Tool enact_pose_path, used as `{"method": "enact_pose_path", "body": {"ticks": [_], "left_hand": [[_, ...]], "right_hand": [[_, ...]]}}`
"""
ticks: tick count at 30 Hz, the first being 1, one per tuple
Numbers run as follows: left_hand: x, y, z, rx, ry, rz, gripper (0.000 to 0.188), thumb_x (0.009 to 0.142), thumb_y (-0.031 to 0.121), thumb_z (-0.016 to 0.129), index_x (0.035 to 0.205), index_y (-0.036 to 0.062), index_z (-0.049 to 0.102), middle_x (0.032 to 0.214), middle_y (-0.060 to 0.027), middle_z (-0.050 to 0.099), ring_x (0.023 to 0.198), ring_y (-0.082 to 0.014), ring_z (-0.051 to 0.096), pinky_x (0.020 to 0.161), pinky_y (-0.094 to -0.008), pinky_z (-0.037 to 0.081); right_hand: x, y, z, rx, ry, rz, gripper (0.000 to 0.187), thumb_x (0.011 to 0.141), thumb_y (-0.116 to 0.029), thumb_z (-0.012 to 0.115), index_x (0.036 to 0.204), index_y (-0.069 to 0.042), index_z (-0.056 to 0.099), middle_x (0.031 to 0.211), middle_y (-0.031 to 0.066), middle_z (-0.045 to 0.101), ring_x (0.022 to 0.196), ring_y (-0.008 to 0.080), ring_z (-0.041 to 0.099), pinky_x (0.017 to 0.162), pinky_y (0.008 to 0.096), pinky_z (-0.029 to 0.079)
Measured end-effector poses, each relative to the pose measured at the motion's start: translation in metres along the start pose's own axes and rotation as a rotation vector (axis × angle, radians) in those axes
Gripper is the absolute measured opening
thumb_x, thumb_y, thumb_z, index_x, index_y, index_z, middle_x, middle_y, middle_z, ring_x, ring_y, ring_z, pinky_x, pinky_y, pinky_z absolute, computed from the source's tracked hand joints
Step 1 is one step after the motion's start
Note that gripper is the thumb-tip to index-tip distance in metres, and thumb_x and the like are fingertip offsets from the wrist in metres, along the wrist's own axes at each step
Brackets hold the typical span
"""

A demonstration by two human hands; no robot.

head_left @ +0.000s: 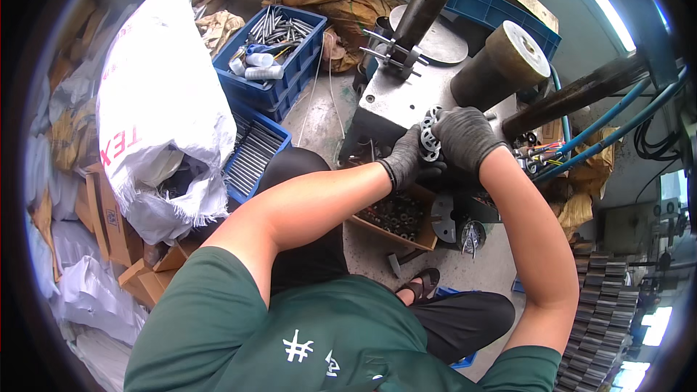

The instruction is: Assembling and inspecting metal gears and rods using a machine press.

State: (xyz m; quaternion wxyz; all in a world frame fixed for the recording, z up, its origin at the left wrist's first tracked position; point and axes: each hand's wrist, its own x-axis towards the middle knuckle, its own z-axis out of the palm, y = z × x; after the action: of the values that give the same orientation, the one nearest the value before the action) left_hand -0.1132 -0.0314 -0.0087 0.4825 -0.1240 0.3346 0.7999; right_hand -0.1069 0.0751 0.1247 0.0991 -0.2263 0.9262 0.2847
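The left grip [404,157] and the right grip [463,136], both in dark grey gloves, are closed on a silver metal part [430,147] with a row of round openings, pinching it between them; the right fingers curl over its right side, and the exact fingertip contact is hidden. The part is held upright at the near edge of a metal plate [388,101], in front of a thick cylinder [497,65] with a pale top, which leans in the view. A dark post [430,11] rises behind the plate's left side, its base clamped with threaded rods, and another dark post [573,105] stands to the right, near blue hoses [613,133]. Below the hands, a cardboard box [428,238] of small dark metal pieces rests near a hammer [398,263] on the floor. Farther left, a blue crate [311,47] carries metal pins and clear plastic containers, with a blue tray [281,136] of parallel rods nearer the person. Beyond these bulges a white woven sack [163,80]. Grey metal pieces [599,323] are stacked at lower right.
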Motion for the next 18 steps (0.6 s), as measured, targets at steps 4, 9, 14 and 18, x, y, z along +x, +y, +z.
{"method": "enact_pose_path", "body": {"ticks": [4, 9, 14, 18], "left_hand": [[0.010, -0.006, 0.002, 0.433, -0.035, 0.253, 0.053, 0.105, 0.044, 0.035, 0.143, 0.0102, 0.045, 0.140, -0.0080, 0.056, 0.131, -0.0232, 0.053, 0.102, -0.0406, 0.049], [0.064, -0.016, -0.026, -0.199, -0.170, 0.074, 0.056, 0.094, 0.063, 0.051, 0.122, 0.0160, 0.063, 0.119, -0.0066, 0.067, 0.113, -0.0201, 0.060, 0.087, -0.0408, 0.052], [0.039, -0.014, -0.006, -0.272, -0.132, 0.077, 0.055, 0.096, 0.065, 0.046, 0.113, 0.0171, 0.066, 0.106, -0.0071, 0.069, 0.097, -0.0212, 0.063, 0.080, -0.0379, 0.052], [0.042, -0.017, -0.001, 0.011, 0.253, 0.007, 0.055, 0.099, 0.066, 0.039, 0.087, 0.0188, 0.064, 0.074, -0.0039, 0.066, 0.063, -0.0173, 0.063, 0.054, -0.0381, 0.050]], "right_hand": [[0.011, -0.016, -0.022, -0.094, -0.125, -0.063, 0.016, 0.081, -0.019, 0.070, 0.091, -0.008, 0.078, 0.094, 0.0123, 0.076, 0.091, 0.0273, 0.074, 0.076, 0.0407, 0.059], [0.027, -0.041, 0.005, -0.065, -0.180, 0.139, 0.019, 0.084, -0.022, 0.067, 0.092, -0.008, 0.078, 0.096, 0.0122, 0.076, 0.095, 0.0269, 0.074, 0.078, 0.0430, 0.058], [0.010, -0.047, 0.009, 0.088, 0.048, 0.237, 0.029, 0.092, -0.028, 0.057, 0.100, -0.006, 0.075, 0.094, 0.0154, 0.076, 0.091, 0.0295, 0.074, 0.079, 0.0466, 0.057], [-0.024, -0.041, -0.001, 0.552, -0.048, 0.570, 0.038, 0.096, -0.038, 0.054, 0.111, -0.007, 0.070, 0.098, 0.0239, 0.072, 0.098, 0.0383, 0.070, 0.088, 0.0494, 0.054]]}}
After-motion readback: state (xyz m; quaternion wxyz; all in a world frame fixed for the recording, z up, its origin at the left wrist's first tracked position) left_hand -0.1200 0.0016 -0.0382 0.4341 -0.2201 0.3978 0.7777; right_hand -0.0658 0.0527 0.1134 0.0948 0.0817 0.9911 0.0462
